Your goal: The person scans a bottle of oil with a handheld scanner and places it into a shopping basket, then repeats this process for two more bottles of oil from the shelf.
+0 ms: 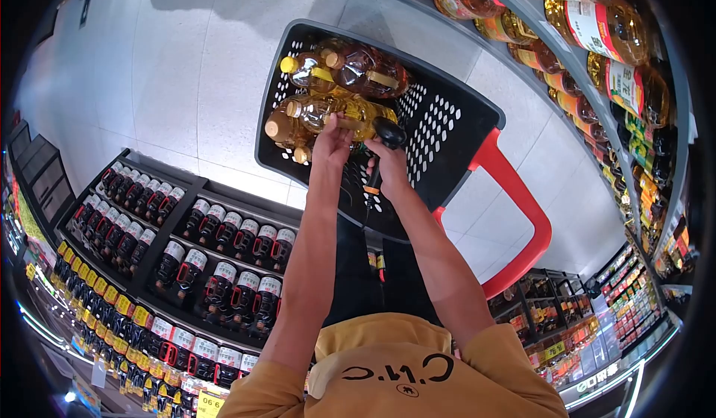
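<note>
A black shopping basket [447,166] with perforated walls is in front of me, with several large bottles of cooking oil lying in it. My left hand [333,140] is closed on the near side of a clear bottle of yellow oil [317,107]; its fingertips are partly hidden. Held in my right hand [391,163] is a black handheld scanner [388,131] with a rounded head and an orange band low on its handle. The scanner's head is beside the base of that bottle. Behind it lie a dark amber oil bottle [365,67] and a yellow-capped bottle [306,71].
A red handle [526,202] extends from the basket's right side. Shelves of oil bottles [597,30] run along the right. Dark bottles with white labels [224,217] fill a low rack at the left. Pale floor tiles [224,67] surround the basket.
</note>
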### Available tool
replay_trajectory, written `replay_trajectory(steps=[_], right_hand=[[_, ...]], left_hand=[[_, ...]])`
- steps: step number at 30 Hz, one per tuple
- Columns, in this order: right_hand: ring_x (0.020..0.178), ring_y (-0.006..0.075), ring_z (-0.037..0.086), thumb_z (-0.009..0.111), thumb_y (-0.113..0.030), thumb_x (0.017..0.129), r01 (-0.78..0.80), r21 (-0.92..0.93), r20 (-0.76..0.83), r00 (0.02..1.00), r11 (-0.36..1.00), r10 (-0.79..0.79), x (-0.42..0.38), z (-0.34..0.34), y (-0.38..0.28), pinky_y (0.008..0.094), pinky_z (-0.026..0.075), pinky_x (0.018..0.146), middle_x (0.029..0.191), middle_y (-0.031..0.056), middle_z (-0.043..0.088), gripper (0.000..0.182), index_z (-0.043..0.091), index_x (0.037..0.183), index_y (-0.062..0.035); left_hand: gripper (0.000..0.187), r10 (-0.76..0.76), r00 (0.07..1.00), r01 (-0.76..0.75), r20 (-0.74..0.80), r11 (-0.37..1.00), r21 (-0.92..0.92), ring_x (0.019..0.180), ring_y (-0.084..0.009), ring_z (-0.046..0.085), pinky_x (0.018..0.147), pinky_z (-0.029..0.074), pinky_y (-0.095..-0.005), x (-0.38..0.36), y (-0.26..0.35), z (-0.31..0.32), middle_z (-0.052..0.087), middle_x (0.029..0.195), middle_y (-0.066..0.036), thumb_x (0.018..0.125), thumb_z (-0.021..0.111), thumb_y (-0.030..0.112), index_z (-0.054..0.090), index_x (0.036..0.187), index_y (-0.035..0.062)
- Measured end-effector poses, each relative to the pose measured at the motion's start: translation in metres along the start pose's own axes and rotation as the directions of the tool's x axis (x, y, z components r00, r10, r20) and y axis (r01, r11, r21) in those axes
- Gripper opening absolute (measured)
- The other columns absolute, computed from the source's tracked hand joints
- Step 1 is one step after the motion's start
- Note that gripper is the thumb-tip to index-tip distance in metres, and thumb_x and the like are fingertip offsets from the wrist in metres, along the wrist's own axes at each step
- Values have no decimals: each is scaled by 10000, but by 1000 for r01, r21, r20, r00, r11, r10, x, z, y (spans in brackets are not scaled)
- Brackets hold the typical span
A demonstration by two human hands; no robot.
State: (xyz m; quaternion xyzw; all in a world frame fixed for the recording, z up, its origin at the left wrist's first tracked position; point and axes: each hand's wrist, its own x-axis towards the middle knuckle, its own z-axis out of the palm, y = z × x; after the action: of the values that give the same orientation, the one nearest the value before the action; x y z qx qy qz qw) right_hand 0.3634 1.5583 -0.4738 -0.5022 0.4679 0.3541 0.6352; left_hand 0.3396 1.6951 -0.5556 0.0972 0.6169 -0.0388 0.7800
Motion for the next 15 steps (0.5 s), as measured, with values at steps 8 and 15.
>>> replay_trajectory(steps=[8, 15], right_hand=[[532, 91, 509, 755, -133, 848, -12, -7, 17, 1000, 1000, 12, 1, -3, 1, 264, 447, 455, 803, -22, 551, 220, 547, 920, -142], [536, 93, 512, 762, -114, 839, -24, 3, 14, 1000, 1000, 24, 0, -4, 0, 263, 446, 458, 800, -23, 551, 230, 546, 915, -139]], left_hand=[[182, -28, 1000, 28, -4, 1000, -1, 1072, -216, 614, 1025, 448, -397, 8, 6, -1, 665, 1061, -27, 964, 669, 232, 647, 1078, 92], [176, -39, 998, 41, -48, 999, 31, 1103, -225, 599, 1050, 439, -409, 12, 13, 7, 667, 1075, -27, 965, 666, 232, 645, 1075, 96]])
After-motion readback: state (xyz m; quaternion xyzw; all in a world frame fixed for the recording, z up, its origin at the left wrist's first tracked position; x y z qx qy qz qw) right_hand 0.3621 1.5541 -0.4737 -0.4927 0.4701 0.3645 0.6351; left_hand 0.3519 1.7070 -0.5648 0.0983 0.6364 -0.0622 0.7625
